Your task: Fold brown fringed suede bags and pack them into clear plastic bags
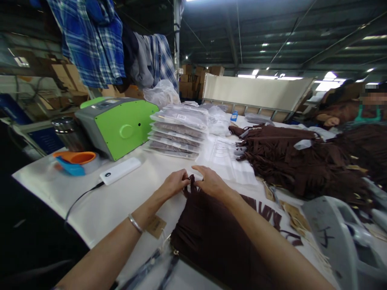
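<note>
- My left hand (177, 182) pinches the dark-brown, fringed fabric piece (208, 229) at its far edge, presumably steadying it.
- My right hand (211, 183) curves alongside, thumb and forefinger apart; contact unclear.
- The fabric spreads toward five o'clock.

A single head-worn camera is facing forward and down across the white surface (109, 209), with the left forearm (111, 243) and right forearm (269, 241) filling the near foreground and the roof (272, 36) showing far beyond.
</note>
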The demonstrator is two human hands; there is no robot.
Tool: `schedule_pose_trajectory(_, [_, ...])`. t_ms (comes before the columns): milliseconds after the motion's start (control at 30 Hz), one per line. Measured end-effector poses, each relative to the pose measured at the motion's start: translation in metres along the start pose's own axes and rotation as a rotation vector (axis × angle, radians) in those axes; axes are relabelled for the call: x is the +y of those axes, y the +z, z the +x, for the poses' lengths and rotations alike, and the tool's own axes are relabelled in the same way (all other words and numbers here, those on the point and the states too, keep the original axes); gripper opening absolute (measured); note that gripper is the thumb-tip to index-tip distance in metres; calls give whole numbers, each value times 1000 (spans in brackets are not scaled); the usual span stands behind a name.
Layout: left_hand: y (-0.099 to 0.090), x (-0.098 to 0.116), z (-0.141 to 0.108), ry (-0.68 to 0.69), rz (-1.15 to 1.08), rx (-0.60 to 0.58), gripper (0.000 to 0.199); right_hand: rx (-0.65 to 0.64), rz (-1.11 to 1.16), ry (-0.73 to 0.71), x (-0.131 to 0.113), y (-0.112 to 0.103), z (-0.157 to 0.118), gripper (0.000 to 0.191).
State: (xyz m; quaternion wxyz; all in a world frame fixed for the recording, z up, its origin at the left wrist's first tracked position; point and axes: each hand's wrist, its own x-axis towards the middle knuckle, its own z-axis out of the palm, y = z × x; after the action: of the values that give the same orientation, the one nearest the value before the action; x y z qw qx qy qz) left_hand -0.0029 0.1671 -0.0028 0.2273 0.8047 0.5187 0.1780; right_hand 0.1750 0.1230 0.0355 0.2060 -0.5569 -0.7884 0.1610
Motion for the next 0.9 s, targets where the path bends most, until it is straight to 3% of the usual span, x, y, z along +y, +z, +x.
schedule_pose_trajectory(100, [0,1,-7,54,-88,37,4,-101,15,-52,-2,1,22,62])
schedule_pose_trajectory(233, [-2,2,-14,79,-193,83,9,-225,-17,-45,-3,-6,33,22])
schedule_pose_trajectory(300, [-3,2,-15,77,-245,89,14,-234,-45,-21,-2,-9,33,15])
schedule_pose_trajectory(433, [-4,6,-18,62,-327,73,25,-199,-105,19,3,-7,31,14])
schedule_pose_trajectory(733, [-13,7,-37,-71,-433,71,19,-51,-28,220,37,13,31,24])
schedule_pose_trajectory(900, [-12,28,-45,18,-405,98,13,40,80,244,43,5,26,40])
